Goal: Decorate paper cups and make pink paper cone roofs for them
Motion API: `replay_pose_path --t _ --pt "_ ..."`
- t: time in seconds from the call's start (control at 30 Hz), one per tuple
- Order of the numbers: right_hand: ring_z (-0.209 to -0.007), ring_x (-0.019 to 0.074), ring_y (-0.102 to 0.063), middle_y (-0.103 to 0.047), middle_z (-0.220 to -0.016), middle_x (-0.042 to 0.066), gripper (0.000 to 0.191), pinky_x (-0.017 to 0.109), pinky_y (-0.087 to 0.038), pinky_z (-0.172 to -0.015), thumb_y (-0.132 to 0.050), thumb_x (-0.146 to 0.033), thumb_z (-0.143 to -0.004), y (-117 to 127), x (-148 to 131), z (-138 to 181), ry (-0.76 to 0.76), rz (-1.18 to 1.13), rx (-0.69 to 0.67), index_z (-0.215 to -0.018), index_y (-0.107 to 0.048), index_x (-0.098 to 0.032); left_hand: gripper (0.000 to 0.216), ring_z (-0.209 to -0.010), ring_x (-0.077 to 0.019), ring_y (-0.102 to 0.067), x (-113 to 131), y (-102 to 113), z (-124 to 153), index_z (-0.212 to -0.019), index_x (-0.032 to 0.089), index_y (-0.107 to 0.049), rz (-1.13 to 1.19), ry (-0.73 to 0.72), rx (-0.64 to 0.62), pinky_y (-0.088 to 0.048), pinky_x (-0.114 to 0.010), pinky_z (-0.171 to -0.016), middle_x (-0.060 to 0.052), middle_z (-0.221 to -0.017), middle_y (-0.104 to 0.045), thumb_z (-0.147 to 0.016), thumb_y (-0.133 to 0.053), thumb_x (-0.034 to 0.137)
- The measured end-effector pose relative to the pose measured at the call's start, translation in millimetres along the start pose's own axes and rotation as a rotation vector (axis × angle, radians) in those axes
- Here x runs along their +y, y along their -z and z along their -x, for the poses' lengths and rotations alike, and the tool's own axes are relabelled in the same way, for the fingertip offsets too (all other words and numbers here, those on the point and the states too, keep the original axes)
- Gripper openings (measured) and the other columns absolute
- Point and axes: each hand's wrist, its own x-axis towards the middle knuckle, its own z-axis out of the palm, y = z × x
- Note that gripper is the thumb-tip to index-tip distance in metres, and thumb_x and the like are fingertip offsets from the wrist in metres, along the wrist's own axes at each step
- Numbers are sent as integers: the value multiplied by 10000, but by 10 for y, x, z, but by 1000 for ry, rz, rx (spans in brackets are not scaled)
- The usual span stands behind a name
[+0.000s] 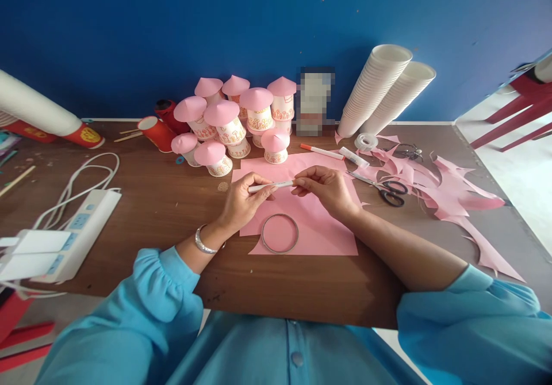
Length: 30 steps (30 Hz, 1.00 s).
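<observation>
A slim white pen is held level above pink paper sheets. My left hand is closed around its left part. At its right end, the fingers of my right hand pinch the tip; I cannot tell whether a cap is there. Just below the hands, a thin metal ring lies flat on the paper. An orange-and-white marker and a small glue tube lie beyond my right hand.
Behind stand several decorated paper cups with pink cone roofs. To the right are cup stacks, clear tape, black-handled scissors and pink scraps. At left lie a power strip and a red cup.
</observation>
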Motion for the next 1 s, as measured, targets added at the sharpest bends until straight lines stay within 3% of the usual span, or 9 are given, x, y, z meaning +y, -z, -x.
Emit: replay_pose_path --t 0.1,0.23,0.33,0.47,0.53,0.6,0.77,0.9,1.0 --pt "-627 176 -710 -747 -706 37 358 327 -592 -626 -833 -534 -795 -64 -23 29 20 61 13 -773 -736 -190 378 -625 -158 -719 -10 -44 14 -835 185 -665 -4 35 -30 -557 -261 -609 -42 -734 -760 -889 -743 550" --pt "-519 149 -613 -702 -651 19 357 301 -485 -516 -745 -551 -872 -98 -52 38 65 285 -108 -792 -754 -203 431 -561 -127 -637 -22 -112 -21 -803 188 -636 4 62 -96 -511 -251 -561 -29 -723 -723 -901 -704 602" --pt "-628 178 -654 -748 -761 37 234 322 -502 -601 -719 -438 -902 67 -78 -27 214 524 -145 -918 -791 -216 390 -780 -165 -705 -30 -83 -65 -963 193 -683 -51 -33 -73 -560 -272 -715 -65 -916 -757 -929 -676 582" --pt "-754 220 -680 -779 -903 68 170 363 -520 -709 -636 -300 -923 543 -69 -235 408 870 157 -960 -779 -215 330 -1045 -213 -683 -21 83 -81 -1131 219 -697 -266 -234 0 -555 -343 -926 -97 -1156 -718 -956 -666 496" --pt "-819 258 -684 -771 -896 77 161 385 -521 -736 -622 -263 -913 746 -34 -334 427 1076 261 -952 -772 -218 299 -1084 -238 -668 3 158 -61 -1094 238 -719 -359 -283 -83 -542 -385 -983 -90 -1147 -711 -928 -708 486" --pt "-946 307 -676 -763 -936 110 181 420 -529 -787 -594 -246 -932 838 2 -381 444 1262 257 -961 -769 -211 388 -1158 -279 -643 39 188 -24 -1136 256 -723 -422 -321 -259 -513 -442 -1065 -94 -1186 -703 -854 -790 514" --pt "-1103 346 -632 -729 -1187 147 223 493 -531 -921 -562 -211 -975 627 -21 -222 575 1426 145 -1092 -752 -202 916 -1274 -386 -564 110 111 105 -1392 232 -597 -581 -407 -655 -478 -561 -1115 -172 -1366 -614 -619 -941 582" --pt "-1065 298 -672 -739 -1142 127 231 433 -544 -904 -549 -251 -1022 381 -102 47 584 1368 -128 -1143 -735 -189 980 -1264 -411 -563 82 56 165 -1395 227 -563 -653 -429 -752 -485 -587 -1089 -178 -1346 -607 -565 -975 544" --pt "-1050 281 -684 -742 -1130 119 215 384 -553 -824 -585 -256 -1020 312 -97 232 516 1361 -289 -1166 -728 -190 888 -1224 -400 -587 63 40 182 -1369 223 -562 -682 -449 -760 -490 -582 -1073 -168 -1324 -619 -624 -952 508"
